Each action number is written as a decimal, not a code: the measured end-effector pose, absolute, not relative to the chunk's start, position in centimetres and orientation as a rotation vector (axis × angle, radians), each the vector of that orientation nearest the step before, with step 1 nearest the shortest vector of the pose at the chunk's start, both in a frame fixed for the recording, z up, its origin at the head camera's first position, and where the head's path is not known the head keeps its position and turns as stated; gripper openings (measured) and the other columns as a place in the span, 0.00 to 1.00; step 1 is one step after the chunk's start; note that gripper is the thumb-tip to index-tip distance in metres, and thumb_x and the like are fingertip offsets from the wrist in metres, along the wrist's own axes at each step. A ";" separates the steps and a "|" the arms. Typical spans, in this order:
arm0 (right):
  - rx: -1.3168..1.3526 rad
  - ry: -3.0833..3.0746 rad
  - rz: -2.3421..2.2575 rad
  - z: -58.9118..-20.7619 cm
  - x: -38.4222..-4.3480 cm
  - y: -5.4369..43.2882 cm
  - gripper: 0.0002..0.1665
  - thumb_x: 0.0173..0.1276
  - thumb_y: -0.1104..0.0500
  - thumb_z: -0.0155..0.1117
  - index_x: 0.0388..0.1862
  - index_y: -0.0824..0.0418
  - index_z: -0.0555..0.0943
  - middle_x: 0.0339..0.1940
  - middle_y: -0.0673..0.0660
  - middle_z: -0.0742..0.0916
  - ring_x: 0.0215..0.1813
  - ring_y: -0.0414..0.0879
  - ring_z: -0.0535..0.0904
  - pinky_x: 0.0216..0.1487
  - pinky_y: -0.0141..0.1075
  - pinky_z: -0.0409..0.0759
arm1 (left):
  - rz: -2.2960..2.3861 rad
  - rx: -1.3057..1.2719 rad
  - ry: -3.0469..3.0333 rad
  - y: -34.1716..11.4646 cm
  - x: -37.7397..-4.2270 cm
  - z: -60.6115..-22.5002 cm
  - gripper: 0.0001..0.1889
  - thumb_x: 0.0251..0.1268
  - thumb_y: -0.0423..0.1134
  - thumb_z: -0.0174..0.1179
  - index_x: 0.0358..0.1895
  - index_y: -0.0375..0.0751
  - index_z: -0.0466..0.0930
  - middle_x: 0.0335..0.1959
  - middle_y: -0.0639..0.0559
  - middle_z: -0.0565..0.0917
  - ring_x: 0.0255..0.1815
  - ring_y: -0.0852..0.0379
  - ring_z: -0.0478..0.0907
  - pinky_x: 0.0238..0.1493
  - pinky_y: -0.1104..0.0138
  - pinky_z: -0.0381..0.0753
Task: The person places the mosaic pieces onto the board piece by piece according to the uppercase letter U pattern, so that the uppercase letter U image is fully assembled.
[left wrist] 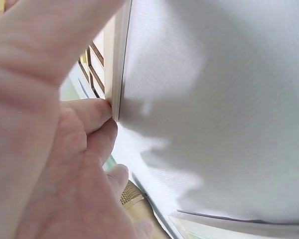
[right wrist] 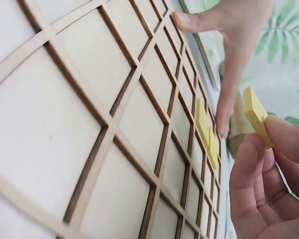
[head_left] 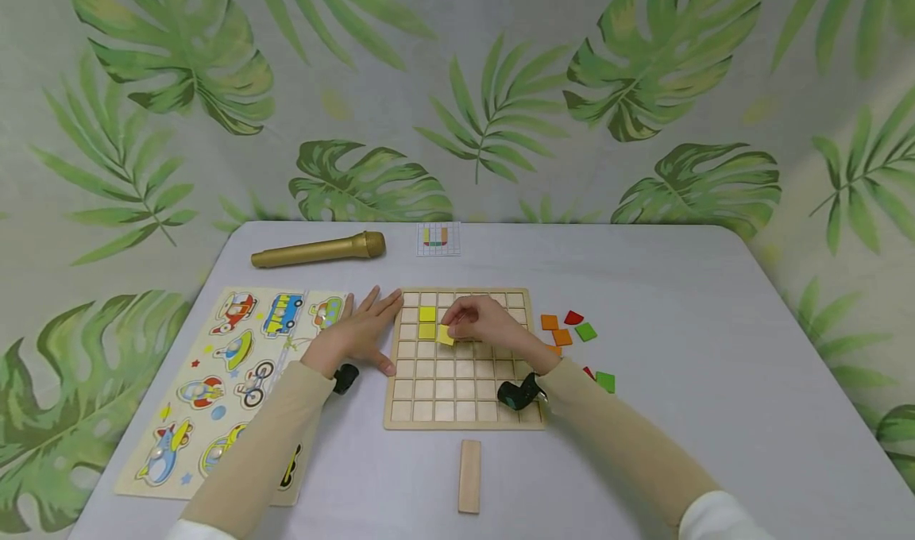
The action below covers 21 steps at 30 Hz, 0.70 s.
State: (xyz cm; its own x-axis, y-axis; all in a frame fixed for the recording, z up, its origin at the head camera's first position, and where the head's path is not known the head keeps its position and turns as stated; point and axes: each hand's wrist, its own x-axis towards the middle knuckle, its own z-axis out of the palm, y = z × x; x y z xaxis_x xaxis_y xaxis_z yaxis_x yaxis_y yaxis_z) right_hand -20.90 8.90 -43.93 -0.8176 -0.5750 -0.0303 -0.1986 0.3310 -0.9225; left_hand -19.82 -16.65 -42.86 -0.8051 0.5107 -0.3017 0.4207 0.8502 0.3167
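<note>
A wooden grid board (head_left: 443, 411) lies mid-table, with two yellow square tiles (head_left: 426, 314) seated in neighbouring cells of one column at its upper left. My right hand (head_left: 489, 323) pinches another yellow tile (right wrist: 256, 114) between thumb and fingertip; in the right wrist view it is tilted and raised off the board. My left hand (head_left: 360, 335) lies along the board's left side, its fingers spread. In the left wrist view, the fingertips (left wrist: 103, 112) touch the board's edge.
Loose orange, red and green tiles (head_left: 562, 337) lie right of the board. A vehicle puzzle board (head_left: 236, 397) is at left, partly under the left forearm. Behind are a gold microphone (head_left: 318, 250) and a pattern card (head_left: 438, 239). A wooden strip (head_left: 469, 476) lies in front.
</note>
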 end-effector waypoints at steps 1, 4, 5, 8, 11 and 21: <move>-0.696 2.259 -1.467 -44.0 -20.9 8.6 0.08 0.63 0.69 0.65 0.41 0.70 0.82 0.36 0.58 0.84 0.32 0.43 0.78 0.38 0.34 0.77 | 0.333 0.687 2.647 -16.6 -19.8 -42.8 0.65 0.35 0.56 0.75 0.75 0.33 0.46 0.77 0.41 0.44 0.75 0.35 0.34 0.65 0.35 0.30; -0.733 2.293 -1.421 -44.3 -21.1 7.7 0.07 0.62 0.69 0.65 0.40 0.69 0.82 0.34 0.54 0.84 0.31 0.43 0.77 0.36 0.33 0.76 | 0.328 0.663 2.643 -16.5 -19.7 -42.8 0.64 0.36 0.56 0.75 0.76 0.34 0.46 0.77 0.42 0.44 0.75 0.36 0.33 0.66 0.36 0.30; -0.742 2.306 -1.405 -44.4 -21.1 7.4 0.06 0.62 0.69 0.65 0.39 0.68 0.83 0.33 0.53 0.84 0.31 0.42 0.77 0.36 0.33 0.76 | 0.326 0.657 2.644 -16.5 -19.7 -42.8 0.64 0.36 0.56 0.75 0.76 0.34 0.46 0.77 0.43 0.44 0.75 0.36 0.33 0.66 0.36 0.29; -0.768 2.338 -1.351 -44.2 -20.9 6.7 0.05 0.61 0.69 0.66 0.37 0.67 0.83 0.31 0.52 0.84 0.29 0.41 0.77 0.34 0.32 0.76 | 0.320 0.657 2.650 -16.5 -19.6 -42.9 0.63 0.37 0.56 0.75 0.76 0.35 0.46 0.77 0.43 0.44 0.75 0.37 0.33 0.66 0.36 0.30; -0.805 2.363 -1.298 -44.1 -20.8 6.0 0.04 0.61 0.70 0.65 0.35 0.66 0.83 0.29 0.52 0.84 0.29 0.40 0.77 0.34 0.31 0.76 | 0.311 0.663 2.655 -16.6 -19.7 -43.2 0.62 0.37 0.55 0.74 0.76 0.35 0.46 0.77 0.44 0.44 0.75 0.37 0.33 0.66 0.36 0.30; -0.858 2.435 -1.177 -44.3 -20.5 5.0 0.05 0.60 0.72 0.65 0.32 0.64 0.82 0.26 0.50 0.82 0.29 0.39 0.77 0.33 0.30 0.76 | 0.370 0.690 2.639 -16.7 -19.4 -42.9 0.62 0.38 0.58 0.73 0.75 0.34 0.48 0.78 0.45 0.45 0.75 0.38 0.33 0.66 0.38 0.27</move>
State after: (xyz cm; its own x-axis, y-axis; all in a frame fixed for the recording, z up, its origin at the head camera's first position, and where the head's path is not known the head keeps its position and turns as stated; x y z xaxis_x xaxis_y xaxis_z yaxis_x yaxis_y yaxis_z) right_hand -20.50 4.96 -44.33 -0.7753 -0.6315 -0.0117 -0.3830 0.4849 -0.7863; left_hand -19.39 -16.67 -42.89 -0.8042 0.5136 -0.2990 0.4116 0.8443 0.3432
